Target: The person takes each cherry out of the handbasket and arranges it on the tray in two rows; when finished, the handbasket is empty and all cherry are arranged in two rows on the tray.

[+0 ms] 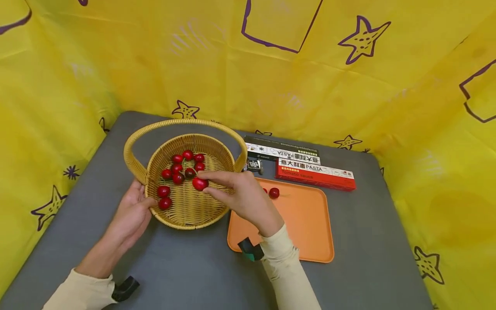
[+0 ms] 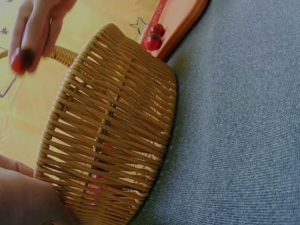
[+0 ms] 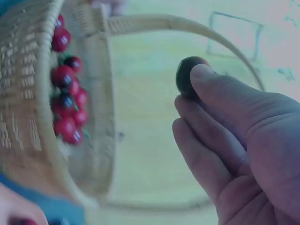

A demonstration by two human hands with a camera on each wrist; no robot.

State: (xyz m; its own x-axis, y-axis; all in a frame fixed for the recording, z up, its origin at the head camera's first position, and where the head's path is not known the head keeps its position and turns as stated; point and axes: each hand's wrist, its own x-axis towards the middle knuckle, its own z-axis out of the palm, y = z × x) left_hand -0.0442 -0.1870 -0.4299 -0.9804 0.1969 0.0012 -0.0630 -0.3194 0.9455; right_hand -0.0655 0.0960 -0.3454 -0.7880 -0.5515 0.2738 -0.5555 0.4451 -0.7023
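A round wicker basket [image 1: 190, 224] with a tall arched handle stands on the grey table, and several red cherries [image 1: 177, 168] lie inside it, mostly toward its back and left. My left hand [image 1: 133, 206] grips the basket's left rim, thumb over the edge. Over the basket's opening, my right hand [image 1: 244, 196] pinches one cherry [image 1: 200, 184] between thumb and fingers. In the right wrist view that cherry [image 3: 187, 77] shows a dark side, held clear of the basket. An orange tray [image 1: 306, 228] lies right of the basket with cherries [image 1: 274, 193] near its back edge, partly hidden by my right hand.
Behind the tray lie a red pasta box [image 1: 315, 178] and a dark green and white pasta box [image 1: 283, 150]. A small dark and silver object [image 1: 253, 165] sits beside the basket. Yellow cloth [image 1: 232, 64] with purple drawings hangs around the table [image 1: 186, 271].
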